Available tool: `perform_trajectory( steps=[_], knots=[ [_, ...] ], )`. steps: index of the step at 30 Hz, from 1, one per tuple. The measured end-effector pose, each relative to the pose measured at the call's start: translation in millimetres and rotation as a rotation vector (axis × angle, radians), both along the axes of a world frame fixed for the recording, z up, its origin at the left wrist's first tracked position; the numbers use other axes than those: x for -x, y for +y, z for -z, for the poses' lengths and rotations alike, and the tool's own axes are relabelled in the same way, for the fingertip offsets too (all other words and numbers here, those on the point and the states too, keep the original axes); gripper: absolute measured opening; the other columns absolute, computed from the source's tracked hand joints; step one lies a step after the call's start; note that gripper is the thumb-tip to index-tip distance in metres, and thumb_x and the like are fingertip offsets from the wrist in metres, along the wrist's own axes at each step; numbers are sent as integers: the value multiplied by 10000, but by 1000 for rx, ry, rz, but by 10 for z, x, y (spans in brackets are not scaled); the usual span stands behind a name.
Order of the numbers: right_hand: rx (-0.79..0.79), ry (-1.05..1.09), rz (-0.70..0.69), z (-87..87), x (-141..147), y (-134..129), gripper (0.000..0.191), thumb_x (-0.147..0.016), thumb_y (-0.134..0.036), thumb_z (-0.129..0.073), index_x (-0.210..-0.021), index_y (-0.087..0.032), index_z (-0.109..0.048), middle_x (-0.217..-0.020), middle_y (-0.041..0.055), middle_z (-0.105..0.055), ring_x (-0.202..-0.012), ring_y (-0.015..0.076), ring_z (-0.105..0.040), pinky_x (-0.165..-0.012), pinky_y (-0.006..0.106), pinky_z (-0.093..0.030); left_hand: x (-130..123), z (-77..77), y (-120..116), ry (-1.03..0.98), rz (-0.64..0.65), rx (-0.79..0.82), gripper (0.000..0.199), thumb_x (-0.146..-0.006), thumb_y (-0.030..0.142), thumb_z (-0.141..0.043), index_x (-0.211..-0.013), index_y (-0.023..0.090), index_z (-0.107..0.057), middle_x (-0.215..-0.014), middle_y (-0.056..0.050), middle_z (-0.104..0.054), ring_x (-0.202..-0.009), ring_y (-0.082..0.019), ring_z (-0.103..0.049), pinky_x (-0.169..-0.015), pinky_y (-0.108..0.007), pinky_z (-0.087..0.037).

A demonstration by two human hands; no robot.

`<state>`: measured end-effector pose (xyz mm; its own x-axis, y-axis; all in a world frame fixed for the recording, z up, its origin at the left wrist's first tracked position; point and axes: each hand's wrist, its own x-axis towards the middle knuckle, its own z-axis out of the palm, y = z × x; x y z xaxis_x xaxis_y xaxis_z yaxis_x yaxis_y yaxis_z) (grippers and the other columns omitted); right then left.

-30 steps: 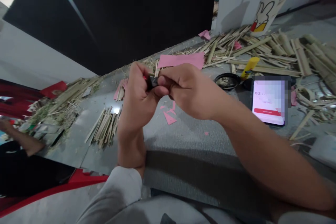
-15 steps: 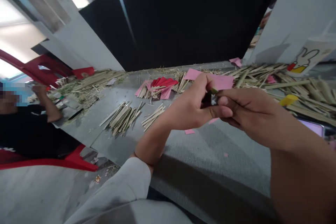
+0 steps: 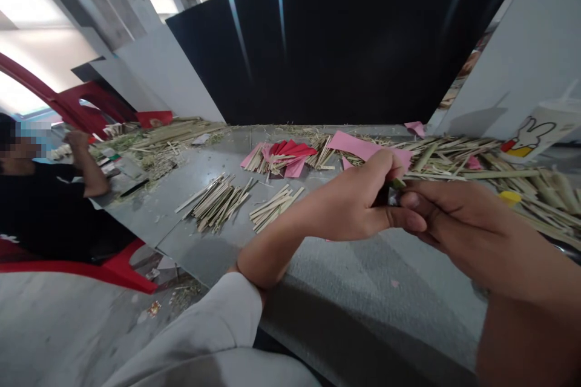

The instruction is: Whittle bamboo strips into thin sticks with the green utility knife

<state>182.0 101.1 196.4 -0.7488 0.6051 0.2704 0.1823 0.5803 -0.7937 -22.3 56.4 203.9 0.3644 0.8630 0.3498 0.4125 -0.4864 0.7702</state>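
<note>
Beyond the red paper (image 3: 293, 150), the black panel (image 3: 345, 42) blocks passage; right of it, pink paper (image 3: 354, 146) and bamboo strips (image 3: 454, 146) crowd the way; on its near side, a narrow gap parts the left stick pile (image 3: 218, 204) from the right stick pile (image 3: 275, 208); nearer and rightward, below the left hand (image 3: 358, 205), open tabletop (image 3: 345, 272) leaves room.

Small greenish piece (image 3: 397, 183), mostly hidden, is pinched between left hand (image 3: 358, 202) and right hand (image 3: 463, 214) above the table (image 3: 349, 284). Large strip bundle (image 3: 216, 204) and small strip bundle (image 3: 275, 208) are laid out left; red paper (image 3: 291, 148) is set beyond them. Cup (image 3: 535, 130) is placed far right. Co-worker (image 3: 40, 205) is seated left.
</note>
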Motion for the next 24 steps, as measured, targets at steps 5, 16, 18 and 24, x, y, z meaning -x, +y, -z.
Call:
perform_trajectory(
  steps=[5, 16, 18, 24],
  knots=[
    [-57, -12, 34, 30, -32, 25, 386, -1060, -289, -544, -682, -222, -495, -647, 9, -469, -600, 164, -398, -570, 323, -330, -31, -12, -27, 79, -80, 11, 599, -903, 696, -778, -1014, 249, -395, -926, 5, -580, -838, -163, -565, -699, -336, -442],
    [-221, 43, 197, 16, 69, -32, 362, -1020, -194, -550, -674, -226, -453, -596, -14, -419, -563, 149, -351, -554, 326, -280, -21, 88, 69, 27, -117, -34, 607, -907, 746, -751, -1001, 256, -406, -930, -3, -610, -863, -187, -587, -717, -358, -475],
    [-206, 69, 226, 26, 83, -31, 370, -1034, -206, -545, -682, -227, -435, -600, -19, -398, -561, 146, -327, -548, 327, -268, -29, 77, 58, 9, -148, -20, 599, -922, 755, -724, -992, 257, -399, -907, 2, -603, -845, -184, -572, -713, -357, -464],
    [7, 48, 83, 95, 22, 45, 428, -1128, -345, -477, -718, -223, -461, -662, 5, -437, -600, 160, -348, -549, 320, -296, -16, 54, 30, -22, -133, 18, 663, -831, 732, -831, -1006, 256, -404, -940, 10, -559, -845, -161, -514, -709, -340, -445]
  ],
)
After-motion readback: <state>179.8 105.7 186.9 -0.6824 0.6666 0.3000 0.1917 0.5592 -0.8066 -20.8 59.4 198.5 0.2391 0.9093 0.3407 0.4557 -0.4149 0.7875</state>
